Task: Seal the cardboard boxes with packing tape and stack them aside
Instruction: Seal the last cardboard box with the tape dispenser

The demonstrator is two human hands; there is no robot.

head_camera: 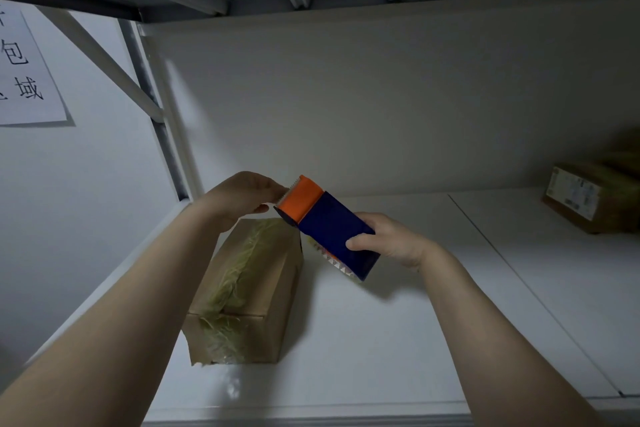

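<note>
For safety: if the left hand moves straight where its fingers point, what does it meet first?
Likely the orange-and-blue plastic tape dispenser, at its orange end; the left hand seems almost touching it.

Packing storeroom, white metal shelving (381, 305), wall sign (24, 69), taped parcels (585, 198)

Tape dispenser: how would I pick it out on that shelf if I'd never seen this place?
Look at the white shelf. Above the taped cardboard box near its left end, the right hand holds the tape dispenser in the air. It is the only brightly coloured thing there, with a dark blue body and an orange tip, unlike the plain brown box.
</note>
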